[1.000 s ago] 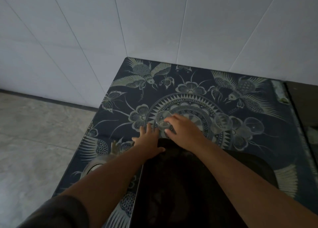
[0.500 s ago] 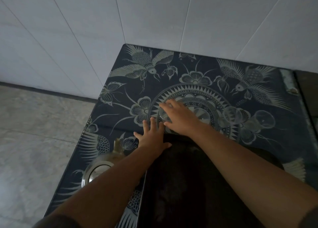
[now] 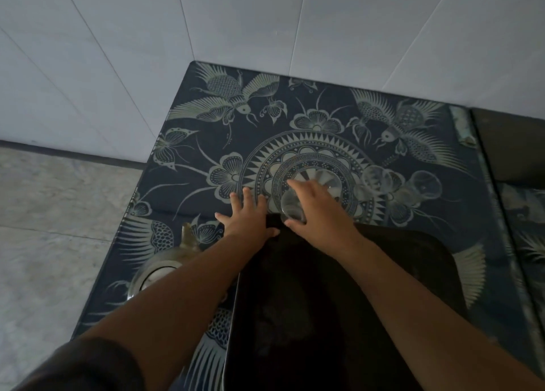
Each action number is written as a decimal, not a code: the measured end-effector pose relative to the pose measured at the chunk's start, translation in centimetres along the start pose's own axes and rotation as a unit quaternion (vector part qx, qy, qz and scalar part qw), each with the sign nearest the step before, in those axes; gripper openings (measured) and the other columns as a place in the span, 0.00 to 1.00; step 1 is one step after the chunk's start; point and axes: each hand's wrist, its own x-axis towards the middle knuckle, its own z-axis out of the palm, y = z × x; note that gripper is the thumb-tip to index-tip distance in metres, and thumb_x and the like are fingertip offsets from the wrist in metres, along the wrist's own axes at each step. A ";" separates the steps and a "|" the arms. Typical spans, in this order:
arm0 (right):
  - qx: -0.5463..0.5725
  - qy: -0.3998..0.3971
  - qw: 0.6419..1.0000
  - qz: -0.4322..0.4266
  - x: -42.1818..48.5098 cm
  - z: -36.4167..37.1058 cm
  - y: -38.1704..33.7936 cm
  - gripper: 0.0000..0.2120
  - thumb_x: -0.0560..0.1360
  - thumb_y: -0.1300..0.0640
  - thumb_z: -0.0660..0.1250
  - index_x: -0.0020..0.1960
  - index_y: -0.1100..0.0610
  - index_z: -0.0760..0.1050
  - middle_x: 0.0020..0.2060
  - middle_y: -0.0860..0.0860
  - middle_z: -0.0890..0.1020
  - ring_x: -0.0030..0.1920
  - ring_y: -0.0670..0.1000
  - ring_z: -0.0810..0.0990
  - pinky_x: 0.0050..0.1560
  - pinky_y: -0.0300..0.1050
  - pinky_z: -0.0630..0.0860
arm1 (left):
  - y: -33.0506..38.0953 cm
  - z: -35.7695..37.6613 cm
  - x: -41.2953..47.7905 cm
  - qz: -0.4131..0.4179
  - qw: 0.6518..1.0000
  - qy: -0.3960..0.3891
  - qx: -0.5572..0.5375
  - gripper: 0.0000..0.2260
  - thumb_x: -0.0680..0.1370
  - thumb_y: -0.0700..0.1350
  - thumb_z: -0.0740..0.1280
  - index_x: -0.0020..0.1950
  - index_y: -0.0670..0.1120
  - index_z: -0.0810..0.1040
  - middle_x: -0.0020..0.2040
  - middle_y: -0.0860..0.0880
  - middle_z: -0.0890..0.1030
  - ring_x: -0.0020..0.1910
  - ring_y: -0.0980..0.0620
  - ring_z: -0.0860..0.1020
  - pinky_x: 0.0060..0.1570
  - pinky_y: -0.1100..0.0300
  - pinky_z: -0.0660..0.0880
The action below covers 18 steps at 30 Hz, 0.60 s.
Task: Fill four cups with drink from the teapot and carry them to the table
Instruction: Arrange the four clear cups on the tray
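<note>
With the right hand (image 3: 317, 213) now curled round a clear cup (image 3: 292, 210) and drawing it off the patterned table (image 3: 206, 143) onto the dark tray's (image 3: 324, 302) far edge, where the flat, empty left hand (image 3: 247, 216) steadies it, loading has seemingly begun, teapot (image 3: 165, 261) waiting left of the tray.

— What sort of premises is shown?

— A domestic room, most likely a kitchen or dining corner, dimly lit. A table (image 3: 413, 243) is set into the corner of a wall (image 3: 265, 22) faced with large pale tiles. The floor (image 3: 53, 213) is laid in marbled stone tiles.

— What else supports this?

— The table is covered by a dark patterned cloth (image 3: 224, 101). Clear glass cups (image 3: 424, 185), a metal teapot (image 3: 165, 267) and a black tray (image 3: 309, 317) are laid out on it.
</note>
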 end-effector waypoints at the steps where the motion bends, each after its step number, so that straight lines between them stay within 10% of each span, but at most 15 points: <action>1: -0.001 -0.003 1.000 0.005 -1.0 0.1 0.1 0.37 0.73 0.49 0.74 0.77 0.52 0.61 0.69 0.51 0.69 0.69 0.51 0.70 0.65 0.48 0.73 | 0.0 0.0 -0.1 0.001 1.000 0.002 -0.001 0.43 0.79 0.63 0.68 0.84 0.51 0.47 0.85 0.43 0.41 0.83 0.34 0.40 0.71 0.21 0.56; 18: -0.022 -0.045 0.998 -0.027 -7.7 2.9 -0.6 0.47 0.71 0.39 0.72 0.80 0.53 0.52 0.71 0.51 0.65 0.70 0.52 0.66 0.63 0.49 0.75 | 0.1 -0.5 -0.6 0.003 1.000 0.005 -0.016 0.42 0.79 0.62 0.69 0.85 0.52 0.49 0.86 0.43 0.42 0.83 0.35 0.41 0.72 0.21 0.55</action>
